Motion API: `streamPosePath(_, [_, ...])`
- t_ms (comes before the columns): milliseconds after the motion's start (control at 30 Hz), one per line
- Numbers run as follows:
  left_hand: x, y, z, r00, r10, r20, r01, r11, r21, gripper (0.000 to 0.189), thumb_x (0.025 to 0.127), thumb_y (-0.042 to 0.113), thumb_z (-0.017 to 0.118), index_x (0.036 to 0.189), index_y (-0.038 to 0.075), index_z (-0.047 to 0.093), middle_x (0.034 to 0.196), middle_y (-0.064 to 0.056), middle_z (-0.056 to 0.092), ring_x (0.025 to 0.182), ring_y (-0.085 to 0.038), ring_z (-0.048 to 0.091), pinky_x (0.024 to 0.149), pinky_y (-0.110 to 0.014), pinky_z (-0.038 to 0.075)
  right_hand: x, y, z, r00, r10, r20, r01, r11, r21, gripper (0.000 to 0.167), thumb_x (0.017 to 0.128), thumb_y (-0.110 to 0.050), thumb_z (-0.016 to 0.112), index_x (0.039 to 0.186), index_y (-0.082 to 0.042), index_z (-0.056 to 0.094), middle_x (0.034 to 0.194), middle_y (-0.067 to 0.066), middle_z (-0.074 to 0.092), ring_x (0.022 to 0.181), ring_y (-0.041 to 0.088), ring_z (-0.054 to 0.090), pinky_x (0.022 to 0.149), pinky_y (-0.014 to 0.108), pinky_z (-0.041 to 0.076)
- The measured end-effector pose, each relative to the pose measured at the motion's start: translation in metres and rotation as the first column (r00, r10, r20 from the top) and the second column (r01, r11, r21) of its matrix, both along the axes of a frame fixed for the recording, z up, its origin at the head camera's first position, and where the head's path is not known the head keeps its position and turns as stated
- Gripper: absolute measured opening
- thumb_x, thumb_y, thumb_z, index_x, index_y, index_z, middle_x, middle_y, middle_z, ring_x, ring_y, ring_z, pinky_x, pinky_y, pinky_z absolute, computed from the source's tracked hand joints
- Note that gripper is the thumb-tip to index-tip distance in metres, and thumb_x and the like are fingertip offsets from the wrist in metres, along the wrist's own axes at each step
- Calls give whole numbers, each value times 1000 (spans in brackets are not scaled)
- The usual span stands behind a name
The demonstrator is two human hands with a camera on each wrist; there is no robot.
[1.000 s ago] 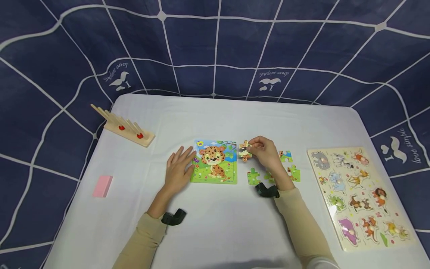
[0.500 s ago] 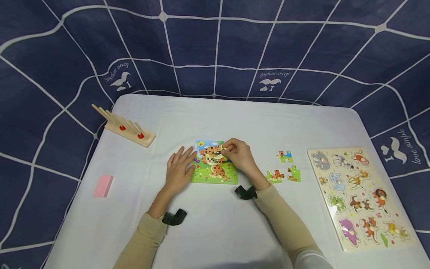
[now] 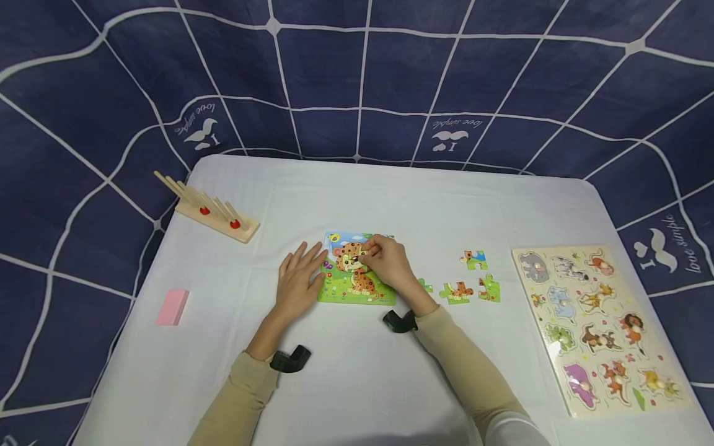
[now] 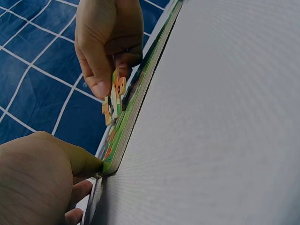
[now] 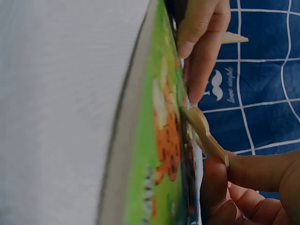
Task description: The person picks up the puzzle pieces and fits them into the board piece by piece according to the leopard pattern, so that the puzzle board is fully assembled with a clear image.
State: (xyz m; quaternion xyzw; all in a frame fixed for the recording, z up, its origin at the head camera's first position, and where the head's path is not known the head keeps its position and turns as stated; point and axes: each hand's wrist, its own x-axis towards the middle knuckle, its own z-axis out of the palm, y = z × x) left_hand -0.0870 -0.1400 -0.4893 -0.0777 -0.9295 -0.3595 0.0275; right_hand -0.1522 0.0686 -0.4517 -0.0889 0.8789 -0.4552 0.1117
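A leopard picture puzzle board (image 3: 337, 292) lies flat at the middle of the table. My left hand (image 3: 298, 280) rests at its left side with fingers spread, the thumb against the board's edge in the left wrist view. Over the board's upper right, my right hand (image 3: 392, 265) pinches a jigsaw piece (image 5: 206, 133) between thumb and finger. In the left wrist view this spotted piece (image 4: 119, 89) is tilted, its lower end right at the board's face. My right hand hides part of the leopard picture in the head view.
Several loose jigsaw pieces (image 3: 459, 292) lie to the right of the board. An animal knob puzzle (image 3: 568, 332) is at the far right. At the left are a wooden peg stand (image 3: 243, 233) with red beads and a pink block (image 3: 173, 307).
My right hand has carried the jigsaw piece left from beside the board to over the leopard picture, then lowered slightly. The left hand stays in place.
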Motion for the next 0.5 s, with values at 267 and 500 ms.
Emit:
streamPosePath(267, [0, 1, 1, 1000, 8, 0, -8, 1000, -10, 48, 93, 13, 56, 141, 6, 51, 155, -10, 40, 149, -34, 20, 119, -55, 6, 2, -1, -1, 998, 14, -55, -10, 997, 70, 11, 83, -10, 76, 88, -5, 67, 76, 6, 64, 59, 12, 58, 57, 23, 46])
streamPosePath(500, [0, 1, 1, 1000, 11, 13, -10, 1000, -16, 48, 93, 12, 56, 141, 7, 51, 156, -9, 39, 150, -33, 19, 119, -54, 5, 2, 0, -2, 995, 26, -96, -15, 993, 118, 12, 82, -10, 77, 86, -5, 67, 77, 6, 66, 63, 14, 59, 61, 25, 47])
